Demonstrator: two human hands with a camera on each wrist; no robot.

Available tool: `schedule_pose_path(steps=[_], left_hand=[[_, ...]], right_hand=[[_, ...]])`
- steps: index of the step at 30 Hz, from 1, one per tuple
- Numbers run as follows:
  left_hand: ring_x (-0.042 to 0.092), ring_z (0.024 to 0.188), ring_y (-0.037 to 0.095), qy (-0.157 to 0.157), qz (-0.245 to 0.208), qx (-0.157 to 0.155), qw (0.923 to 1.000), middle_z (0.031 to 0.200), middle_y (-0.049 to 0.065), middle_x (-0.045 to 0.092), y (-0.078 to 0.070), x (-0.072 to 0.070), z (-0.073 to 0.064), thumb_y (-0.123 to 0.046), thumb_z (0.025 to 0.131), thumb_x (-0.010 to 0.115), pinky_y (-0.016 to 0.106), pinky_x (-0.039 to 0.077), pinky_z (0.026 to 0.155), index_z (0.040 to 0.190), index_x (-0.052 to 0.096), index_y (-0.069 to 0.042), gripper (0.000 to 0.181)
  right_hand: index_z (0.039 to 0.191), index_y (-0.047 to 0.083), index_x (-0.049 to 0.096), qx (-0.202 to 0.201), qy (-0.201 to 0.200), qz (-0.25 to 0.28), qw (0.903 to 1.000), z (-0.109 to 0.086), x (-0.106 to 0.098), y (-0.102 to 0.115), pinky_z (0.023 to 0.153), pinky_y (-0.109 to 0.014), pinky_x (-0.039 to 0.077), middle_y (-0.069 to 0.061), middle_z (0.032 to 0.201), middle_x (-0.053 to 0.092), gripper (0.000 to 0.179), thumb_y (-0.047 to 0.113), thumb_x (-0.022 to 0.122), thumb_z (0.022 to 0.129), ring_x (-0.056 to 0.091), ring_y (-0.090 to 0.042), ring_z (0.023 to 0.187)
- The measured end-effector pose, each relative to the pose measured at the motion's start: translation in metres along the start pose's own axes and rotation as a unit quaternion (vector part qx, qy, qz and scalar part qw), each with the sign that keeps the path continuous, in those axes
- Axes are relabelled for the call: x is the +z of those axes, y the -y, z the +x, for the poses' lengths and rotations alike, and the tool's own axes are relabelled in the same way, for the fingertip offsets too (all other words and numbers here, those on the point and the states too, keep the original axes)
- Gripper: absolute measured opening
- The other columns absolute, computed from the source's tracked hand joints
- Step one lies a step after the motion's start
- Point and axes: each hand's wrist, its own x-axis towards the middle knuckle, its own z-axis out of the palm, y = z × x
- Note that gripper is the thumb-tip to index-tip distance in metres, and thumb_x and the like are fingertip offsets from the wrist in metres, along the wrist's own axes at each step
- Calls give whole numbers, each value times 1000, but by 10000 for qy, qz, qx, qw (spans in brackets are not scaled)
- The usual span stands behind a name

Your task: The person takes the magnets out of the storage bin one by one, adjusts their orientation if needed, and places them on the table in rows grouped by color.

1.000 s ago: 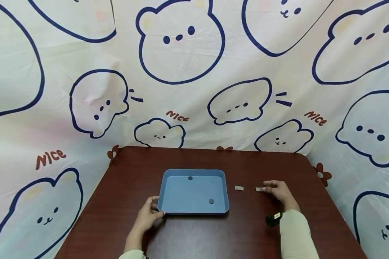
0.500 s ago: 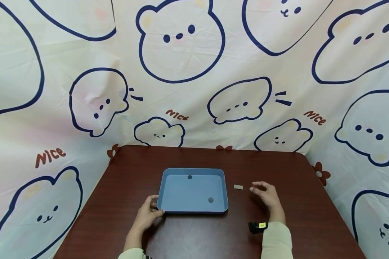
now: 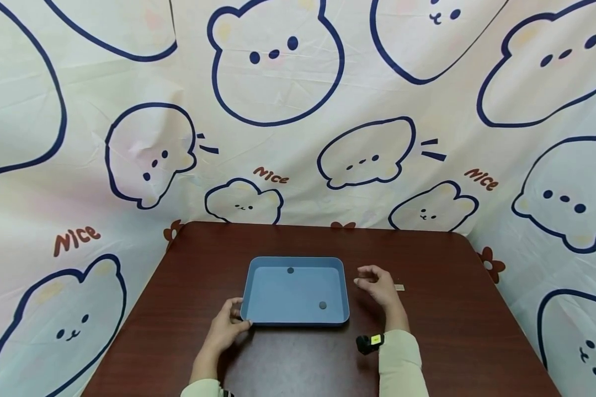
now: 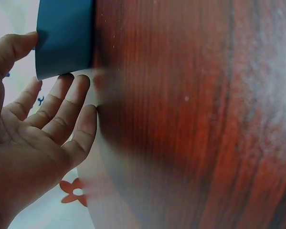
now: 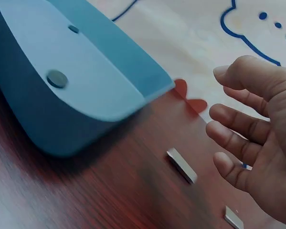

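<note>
My left hand point(image 3: 224, 326) holds a blue rectangular tray point(image 3: 298, 318) at its near left corner. In the left wrist view the thumb point(image 4: 18, 47) lies against one wall and fingertips touch another. My right hand point(image 3: 377, 284) hovers just right of the tray with nothing in its fingers, which are loosely bent and apart. Below it on the table is a small flat grey rectangular piece point(image 5: 182, 165), hidden by the hand in the head view. A second such piece point(image 3: 399, 287) lies farther right. Inside the tray sit two small grey round discs, one near point(image 3: 323, 305), one far point(image 3: 290, 270).
The dark brown wooden table point(image 3: 298, 364) has rounded far corners. Behind it and at both sides hangs a pale cloth point(image 3: 298, 154) printed with cartoon bears. A small black device with a yellow label point(image 3: 370, 343) is at the right wrist.
My right hand has let go of the right-hand piece and moved left to above the piece nearer the tray. The left hand and the tray stay in place.
</note>
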Motion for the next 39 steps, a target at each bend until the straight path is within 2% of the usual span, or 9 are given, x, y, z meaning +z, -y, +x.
schedule_pose_path(steps=[7, 11, 16, 18, 19, 23, 28, 32, 39], left_hand=[[59, 83, 28, -40, 55, 71, 10000, 101, 18, 55, 0, -1, 0, -4, 78, 72, 37, 45, 60, 128, 45, -3, 57], [59, 83, 27, 14, 26, 37, 10000, 101, 17, 55, 0, 0, -1, -4, 78, 72, 37, 45, 60, 129, 45, -4, 57], [59, 83, 27, 68, -38, 6, 10000, 102, 17, 54, 0, 0, -2, -4, 78, 71, 36, 45, 59, 129, 45, -4, 57], [59, 83, 27, 78, -52, 11, 10000, 102, 17, 54, 0, 0, -2, -4, 78, 71, 36, 45, 59, 129, 45, -4, 57], [59, 83, 27, 80, -54, 17, 10000, 102, 17, 54, 0, 0, -2, -4, 78, 71, 36, 45, 59, 129, 45, -4, 57], [59, 83, 26, 51, -71, 16, 10000, 101, 16, 55, 1, 0, -1, -4, 78, 72, 36, 45, 59, 129, 45, -4, 58], [59, 81, 26, -9, -69, 54, 10000, 100, 17, 55, 0, 0, 0, -4, 77, 72, 35, 45, 59, 128, 45, -3, 57], [59, 81, 25, -1, -49, 73, 10000, 100, 17, 55, -1, 0, -1, -4, 78, 72, 35, 45, 58, 128, 45, -3, 57], [59, 84, 27, 25, -33, 18, 10000, 103, 18, 54, 1, 0, -1, -4, 77, 72, 36, 45, 61, 129, 45, -4, 58]], right_hand=[[118, 2, 61, -234, 312, 346, 9986, 5, 26, 14, 74, -36, 48, -16, 111, 58, 43, 13, 75, 79, 58, -25, 91], [119, 2, 60, -411, 556, 502, 9963, -1, 33, 32, 74, -37, 48, -22, 116, 55, 43, 10, 74, 79, 58, -26, 92], [119, 1, 60, -591, 891, 299, 9938, -11, 37, 53, 75, -39, 48, -18, 115, 57, 42, 6, 73, 80, 57, -28, 94], [117, 4, 62, -648, 972, 102, 9931, -9, 41, 48, 73, -38, 47, -15, 112, 59, 40, 8, 74, 79, 57, -25, 92], [115, 6, 63, -641, 986, -35, 9931, -7, 43, 45, 76, -39, 45, -13, 111, 60, 39, 10, 75, 79, 57, -23, 91], [115, 6, 64, -735, 1272, -322, 9886, 1, 49, 32, 76, -38, 45, -16, 110, 60, 40, 14, 76, 78, 56, -21, 89], [118, -4, 59, -799, 1759, -352, 9805, -1, 54, 33, 73, -37, 48, -22, 109, 58, 44, 11, 74, 79, 57, -25, 91], [117, -7, 58, -852, 1955, -363, 9763, -3, 63, 28, 70, -35, 49, -24, 108, 57, 44, 9, 73, 79, 56, -23, 89], [116, -6, 57, -525, 2262, -242, 9724, -6, 78, 19, 65, -40, 49, -17, 100, 57, 41, 7, 71, 79, 56, -20, 81]])
